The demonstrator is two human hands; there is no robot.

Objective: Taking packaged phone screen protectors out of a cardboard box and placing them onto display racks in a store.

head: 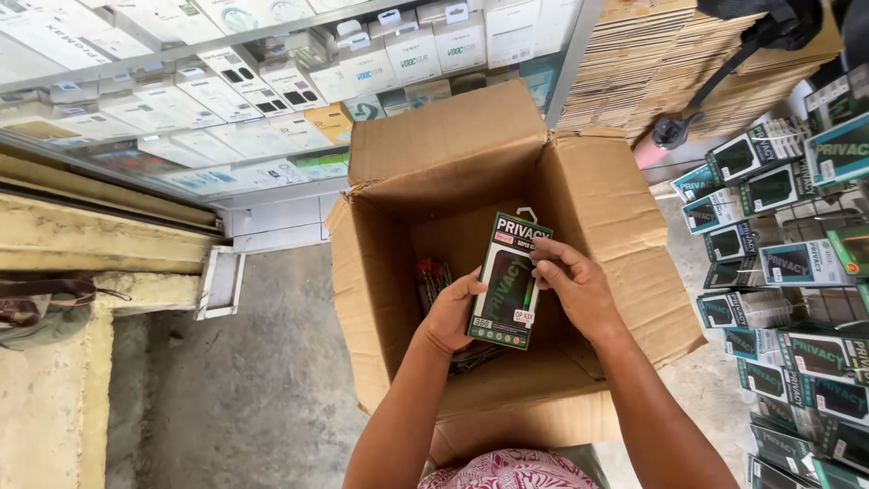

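Holding a flat green-and-black packet [505, 282] upright over the open cardboard box [597, 204], I am gripping it with both hands: my left hand [450, 315] is clasping its left edge, my right hand [575, 288] is pinching its right edge near the top. Neither hand is releasing. Inside the box, more packets [433, 276] are lying at the bottom, on the left, so the box is looking only partly emptied. On the right, the wire rack [797, 217] is already carrying many similar packets [797, 264]. At the far left, glass shelves [226, 100] are showing white boxes.
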